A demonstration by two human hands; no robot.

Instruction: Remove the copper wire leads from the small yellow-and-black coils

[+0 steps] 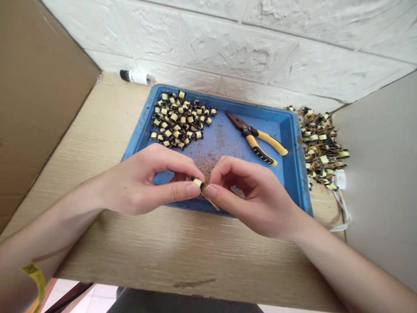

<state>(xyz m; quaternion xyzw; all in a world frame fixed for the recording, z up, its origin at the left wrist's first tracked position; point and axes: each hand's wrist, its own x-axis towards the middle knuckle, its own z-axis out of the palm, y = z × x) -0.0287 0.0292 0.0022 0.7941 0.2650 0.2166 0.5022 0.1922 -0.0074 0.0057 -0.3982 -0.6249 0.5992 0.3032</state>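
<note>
My left hand [146, 180] pinches one coil [197, 181], black with a pale yellow band, between thumb and forefinger over the near part of the blue tray [138, 130]. From the coil, thin copper-coloured wires [213, 203] slant down toward the tray's near edge. My right hand [256, 191], also over the near part of the tray, has its thumb and forefinger curled just beside the coil; whether they grip a wire I cannot tell.

Inside the tray: a pile of coils [179, 117] at far left; pliers [256, 137] with yellow-and-black handles toward the right, nose pointing to the far side; loose clippings [208, 161] near the middle, partly hidden by my hands. Just right of the tray: a heap of long-wired coils [322, 150] and a white plug [340, 179]. Beyond the tray's far left corner: a bottle [138, 77], lying on its side.
</note>
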